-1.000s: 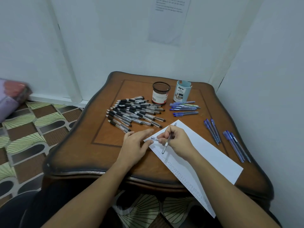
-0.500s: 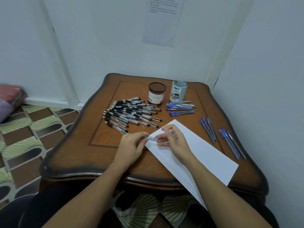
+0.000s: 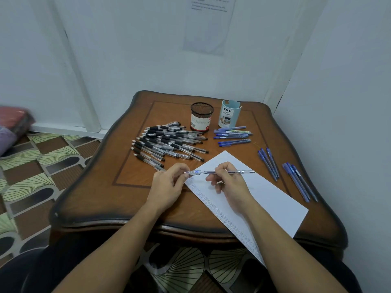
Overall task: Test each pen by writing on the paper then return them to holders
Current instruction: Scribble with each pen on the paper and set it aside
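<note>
We log the right hand (image 3: 230, 182) curled round a pen (image 3: 232, 172), tip pointing left, held over the paper's (image 3: 264, 193) far-left corner. The left hand (image 3: 169, 185) pinches a cap (image 3: 194, 172) just left of that tip.

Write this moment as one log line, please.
left hand: pinches pen cap | right hand: holds pen, tip pointing at cap | underneath: paper | stage: likely about to cap pen
</note>
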### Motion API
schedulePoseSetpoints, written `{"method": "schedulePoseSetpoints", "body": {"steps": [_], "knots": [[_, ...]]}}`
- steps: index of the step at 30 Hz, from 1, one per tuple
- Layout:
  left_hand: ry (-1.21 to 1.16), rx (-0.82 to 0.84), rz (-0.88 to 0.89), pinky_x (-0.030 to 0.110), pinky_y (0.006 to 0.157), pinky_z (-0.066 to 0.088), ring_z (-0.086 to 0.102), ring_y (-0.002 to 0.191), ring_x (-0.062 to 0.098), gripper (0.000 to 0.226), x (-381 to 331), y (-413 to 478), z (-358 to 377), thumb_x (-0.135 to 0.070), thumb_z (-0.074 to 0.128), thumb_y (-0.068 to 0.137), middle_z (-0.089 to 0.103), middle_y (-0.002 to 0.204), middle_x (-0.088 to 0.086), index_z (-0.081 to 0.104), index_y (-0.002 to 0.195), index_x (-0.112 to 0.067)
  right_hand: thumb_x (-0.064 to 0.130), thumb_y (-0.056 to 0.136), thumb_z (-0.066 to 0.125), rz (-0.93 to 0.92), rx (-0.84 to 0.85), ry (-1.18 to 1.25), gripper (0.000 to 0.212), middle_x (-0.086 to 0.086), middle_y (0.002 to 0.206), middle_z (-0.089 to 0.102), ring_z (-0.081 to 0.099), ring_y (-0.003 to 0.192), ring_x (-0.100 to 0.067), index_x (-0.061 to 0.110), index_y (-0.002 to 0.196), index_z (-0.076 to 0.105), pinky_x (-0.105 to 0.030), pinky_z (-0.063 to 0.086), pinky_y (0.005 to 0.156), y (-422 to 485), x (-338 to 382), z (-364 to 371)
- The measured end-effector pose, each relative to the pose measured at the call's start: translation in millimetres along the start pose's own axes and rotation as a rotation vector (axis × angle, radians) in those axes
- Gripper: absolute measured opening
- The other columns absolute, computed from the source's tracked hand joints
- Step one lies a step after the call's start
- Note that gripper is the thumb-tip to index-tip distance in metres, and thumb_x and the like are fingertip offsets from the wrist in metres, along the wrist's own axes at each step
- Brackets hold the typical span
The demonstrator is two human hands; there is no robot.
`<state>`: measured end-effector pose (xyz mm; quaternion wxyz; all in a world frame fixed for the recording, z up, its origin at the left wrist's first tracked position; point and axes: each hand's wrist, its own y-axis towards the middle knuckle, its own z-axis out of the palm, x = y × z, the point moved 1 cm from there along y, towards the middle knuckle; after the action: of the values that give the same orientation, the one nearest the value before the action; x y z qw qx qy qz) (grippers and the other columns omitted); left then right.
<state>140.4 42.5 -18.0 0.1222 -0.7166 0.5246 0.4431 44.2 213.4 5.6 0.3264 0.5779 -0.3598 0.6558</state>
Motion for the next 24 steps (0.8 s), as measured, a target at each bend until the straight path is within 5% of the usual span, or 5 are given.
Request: {"method": "schedulePoseSetpoints", "body": {"steps": [5, 10, 16, 21, 24], "knots": [[-0.009, 0.02, 0.016, 0.049, 0.095, 0.047, 0.067, 0.085, 0.011, 0.012, -0.9, 0.6, 0.2, -0.03, 0.058, 0.095, 0.072, 0.084, -0.015, 0.057, 0.1, -0.042, 0.016, 0.092, 0.068, 0.0, 0.066, -0.037, 0.005, -0.013, 0.092, 0.075, 0.057, 0.079, -0.017, 0.012, 0.094, 0.072, -0.026, 0.043, 0.064, -5.7, 2.2, 0.7], [-0.035, 0.05, -0.029, 0.055, 0.095, 0.045, 0.059, 0.072, 0.0, 0.014, -5.5, 1.7, -0.1, -0.031, 0.058, 0.096, 0.069, 0.077, -0.026, 0.064, 0.093, -0.042, 0.02, 0.105, 0.028, 0.043, 0.088, -0.038, 0.051, -0.014, 0.096, 0.076, 0.061, 0.086, -0.02, 0.01, 0.1, 0.077, -0.029, 0.046, 0.07, -5.3, 2.7, -0.3], [-0.043, 0.032, -0.079, 0.053, 0.1, 0.041, 0.059, 0.08, 0.001, 0.022, -4.6, 4.5, -0.1, -0.031, 0.059, 0.096, 0.067, 0.08, -0.029, 0.063, 0.085, -0.049, 0.017, 0.107, 0.027, -0.023, 0.089, -0.227, 0.033, -0.001, 0.082, 0.072, 0.056, 0.074, -0.013, 0.014, 0.102, 0.059, -0.026, 0.045, 0.066, -2.1, -2.5, 4.3], [0.046, 0.091, -0.115, 0.04, 0.106, 0.03, 0.055, 0.111, 0.015, 0.013, -1.7, 6.3, 2.1, -0.042, 0.053, 0.097, 0.068, 0.098, -0.023, 0.052, 0.104, -0.053, 0.006, 0.098, 0.056, 0.001, -0.07, 0.094, 0.019, -0.007, 0.063, 0.056, 0.047, 0.059, -0.018, 0.01, 0.079, 0.055, -0.031, 0.04, 0.058, -0.5, -4.5, -4.4], [0.155, 0.182, -0.126, 0.032, 0.106, 0.016, 0.047, 0.12, 0.005, 0.043, -5.3, 5.7, 1.0, -0.043, 0.063, 0.091, 0.062, 0.122, -0.022, 0.043, 0.129, -0.047, 0.004, 0.093, 0.06, 0.093, -0.158, 0.432, 0.014, -0.01, 0.067, 0.061, 0.054, 0.06, -0.018, 0.008, 0.08, 0.059, -0.028, 0.043, 0.058, -2.3, -0.5, -10.7]]}}
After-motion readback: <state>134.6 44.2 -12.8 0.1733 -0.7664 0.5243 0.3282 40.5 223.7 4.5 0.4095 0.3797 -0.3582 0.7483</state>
